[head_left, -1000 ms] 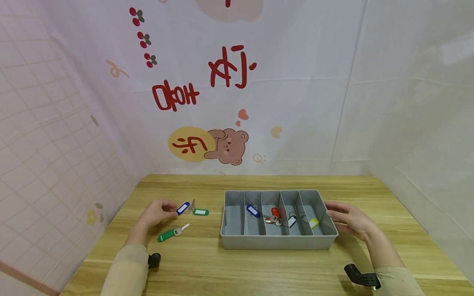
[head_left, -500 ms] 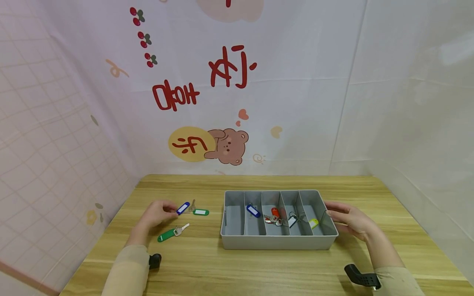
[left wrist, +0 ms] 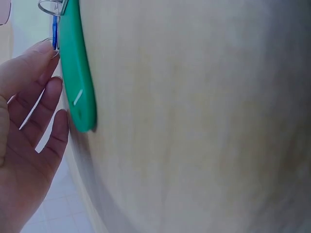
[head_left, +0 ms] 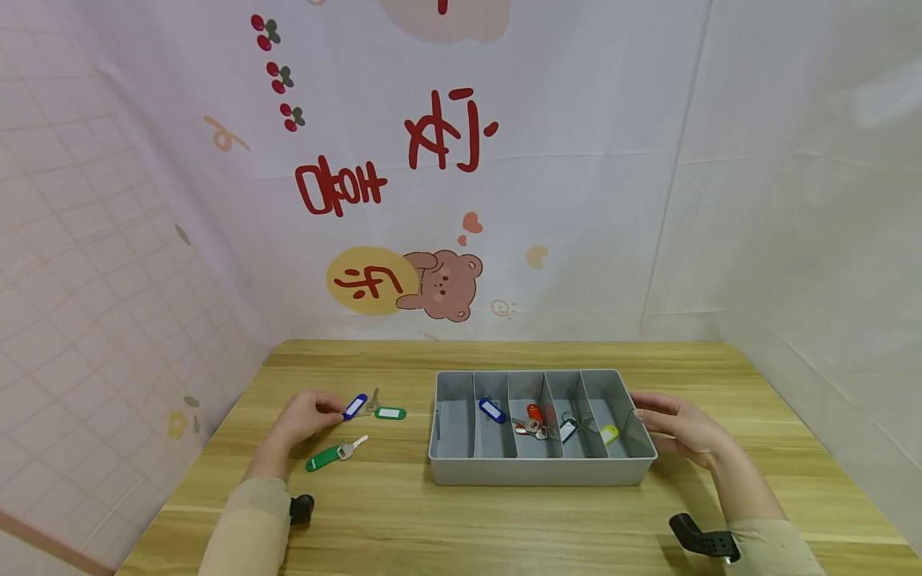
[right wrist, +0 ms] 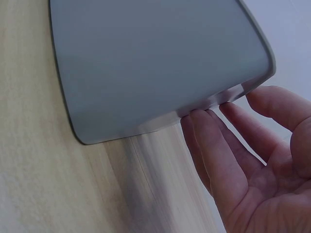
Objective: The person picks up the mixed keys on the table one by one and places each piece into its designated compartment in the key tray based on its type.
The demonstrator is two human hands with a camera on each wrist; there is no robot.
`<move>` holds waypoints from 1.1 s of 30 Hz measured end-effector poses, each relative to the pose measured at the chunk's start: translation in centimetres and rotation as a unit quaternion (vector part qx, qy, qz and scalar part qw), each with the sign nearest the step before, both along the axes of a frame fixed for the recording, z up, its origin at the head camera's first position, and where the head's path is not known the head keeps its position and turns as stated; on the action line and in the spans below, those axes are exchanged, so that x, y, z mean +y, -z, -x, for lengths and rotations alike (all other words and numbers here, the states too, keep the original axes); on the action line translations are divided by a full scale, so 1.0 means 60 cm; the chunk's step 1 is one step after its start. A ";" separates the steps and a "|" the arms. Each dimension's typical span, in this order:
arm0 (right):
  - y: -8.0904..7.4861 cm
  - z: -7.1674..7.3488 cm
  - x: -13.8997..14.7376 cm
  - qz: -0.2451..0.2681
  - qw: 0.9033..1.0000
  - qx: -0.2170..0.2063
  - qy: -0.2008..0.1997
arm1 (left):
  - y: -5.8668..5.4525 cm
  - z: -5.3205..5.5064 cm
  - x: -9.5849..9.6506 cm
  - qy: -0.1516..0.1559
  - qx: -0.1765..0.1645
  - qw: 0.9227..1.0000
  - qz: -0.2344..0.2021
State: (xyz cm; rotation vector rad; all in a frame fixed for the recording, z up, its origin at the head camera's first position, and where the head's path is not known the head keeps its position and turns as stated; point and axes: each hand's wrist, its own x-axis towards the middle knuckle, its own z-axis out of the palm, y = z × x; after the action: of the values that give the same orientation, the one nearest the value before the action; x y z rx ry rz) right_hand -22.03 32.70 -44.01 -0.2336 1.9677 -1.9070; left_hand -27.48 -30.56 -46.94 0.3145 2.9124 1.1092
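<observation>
My left hand (head_left: 311, 416) pinches the end of a blue key tag (head_left: 354, 406) between thumb and forefinger at the table's left. A green key tag (head_left: 390, 414) and a key (head_left: 374, 400) lie right beside it. Nearer me is another green key tag (left wrist: 77, 73) with a key (head_left: 351, 448), just under the left fingers. My right hand (head_left: 684, 430) rests its fingertips against the right end wall of a grey divided box (head_left: 536, 472). In the right wrist view those fingers (right wrist: 218, 160) are fairly straight along the wall.
Inside the box's compartments lie a blue key tag (head_left: 493, 411), red tags (head_left: 535, 413) with keys, a dark-framed white tag (head_left: 568, 430) and a yellow tag (head_left: 610, 434). A printed cloth (head_left: 576, 240) hangs behind the wooden table (head_left: 432, 528).
</observation>
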 end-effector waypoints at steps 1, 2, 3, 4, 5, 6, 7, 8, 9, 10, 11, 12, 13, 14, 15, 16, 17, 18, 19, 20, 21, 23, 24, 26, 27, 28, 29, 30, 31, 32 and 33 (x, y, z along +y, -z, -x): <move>0.000 0.000 0.000 0.000 1.000 0.000 0.000 | 0.000 0.000 0.000 0.000 0.001 1.000 0.000; 0.000 0.000 0.000 0.000 1.000 0.001 0.000 | -0.001 0.000 0.001 -0.002 0.002 1.000 0.000; 0.001 0.000 0.000 0.000 1.000 0.001 0.000 | -0.001 -0.001 0.001 -0.003 0.001 1.000 0.000; 0.001 0.000 0.001 0.000 1.000 0.001 0.000 | -0.002 -0.002 0.002 -0.005 0.001 1.000 0.000; 0.002 0.001 0.001 -0.001 1.000 0.002 0.000 | -0.003 -0.002 0.002 -0.005 0.000 1.000 0.001; 0.002 0.001 0.002 -0.001 1.000 0.002 -0.001 | -0.004 -0.003 0.003 -0.007 -0.001 1.000 0.001; 0.003 0.001 0.002 -0.002 1.000 0.003 -0.001 | -0.005 -0.004 0.004 -0.008 -0.003 1.000 0.001; 0.003 0.002 0.002 -0.002 1.000 0.003 -0.002 | -0.005 -0.004 0.004 -0.009 -0.005 1.000 0.002; 0.003 0.002 0.003 -0.003 1.000 0.004 -0.003 | -0.006 -0.005 0.005 -0.010 -0.006 1.000 0.002; 0.004 0.002 0.003 -0.003 1.000 0.005 -0.005 | -0.006 -0.005 0.005 -0.011 -0.008 1.000 0.002; 0.004 0.003 0.003 -0.004 1.000 0.006 -0.006 | -0.007 -0.005 0.005 -0.012 -0.009 1.000 0.001; 0.004 0.003 0.004 -0.004 1.000 0.006 -0.007 | -0.007 -0.005 0.006 -0.013 -0.010 1.000 0.001; 0.004 0.003 0.004 -0.003 1.000 0.007 -0.009 | -0.007 -0.005 0.006 -0.014 -0.010 1.000 0.000; 0.005 0.003 0.004 -0.003 1.000 0.006 -0.010 | -0.008 -0.005 0.006 -0.014 -0.010 1.000 -0.002; 0.005 0.004 0.005 -0.002 1.000 0.006 -0.012 | -0.009 -0.005 0.006 -0.013 -0.008 1.000 -0.001; 0.005 0.004 0.005 0.000 1.000 0.005 -0.012 | -0.010 -0.004 0.007 -0.015 -0.007 1.000 -0.003; 0.006 0.004 0.005 0.001 1.000 0.005 -0.013 | -0.011 -0.005 0.007 -0.016 -0.005 1.000 -0.004; 0.006 0.004 0.005 0.002 1.000 0.004 -0.012 | -0.012 -0.005 0.007 -0.017 -0.004 1.000 -0.004; 0.007 0.004 0.005 0.004 1.000 0.003 -0.012 | -0.012 -0.005 0.006 -0.017 -0.002 1.000 -0.003; 0.007 0.004 0.005 0.005 1.000 0.002 -0.012 | -0.013 -0.005 0.006 -0.018 0.000 1.000 -0.002; 0.007 0.004 0.005 0.006 1.000 0.004 -0.014 | -0.014 -0.005 0.006 -0.020 0.001 1.000 -0.002; 0.007 0.004 0.004 0.007 1.000 0.003 -0.013 | -0.015 -0.005 0.005 -0.024 0.003 1.000 -0.005; 0.007 0.004 0.004 0.007 1.000 0.003 -0.012 | -0.016 -0.004 0.004 -0.024 0.003 1.000 -0.007; 0.007 0.004 0.004 0.005 1.000 0.004 -0.012 | -0.017 -0.004 0.004 -0.027 0.001 1.000 -0.015; 0.006 0.004 0.004 0.003 1.000 0.006 -0.012 | -0.018 -0.004 0.004 -0.029 -0.001 0.999 -0.018; 0.006 0.004 0.004 -0.001 1.000 0.005 -0.009 | -0.020 -0.004 0.005 -0.030 -0.003 0.999 -0.023; 0.006 0.004 0.004 -0.003 1.000 0.006 -0.009 | -0.021 -0.005 0.005 -0.030 -0.004 0.999 -0.027; 0.006 0.004 0.004 -0.005 1.000 0.007 -0.009 | -0.022 -0.005 0.006 -0.031 -0.005 0.999 -0.030; 0.005 0.004 0.004 -0.006 1.000 0.008 -0.009 | -0.024 -0.005 0.007 -0.030 -0.006 0.999 -0.033; 0.005 0.003 0.004 -0.007 1.000 0.008 -0.009 | -0.025 -0.006 0.008 -0.029 -0.006 0.999 -0.034; 0.005 0.003 0.004 -0.008 1.000 0.008 -0.008 | -0.027 -0.007 0.009 -0.028 -0.006 0.999 -0.036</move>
State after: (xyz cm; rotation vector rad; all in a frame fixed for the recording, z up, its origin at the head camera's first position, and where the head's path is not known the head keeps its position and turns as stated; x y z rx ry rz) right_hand -22.21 32.92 -44.30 -0.2603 1.9835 -1.8846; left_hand -27.08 -30.02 -45.33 0.2272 2.8937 1.2209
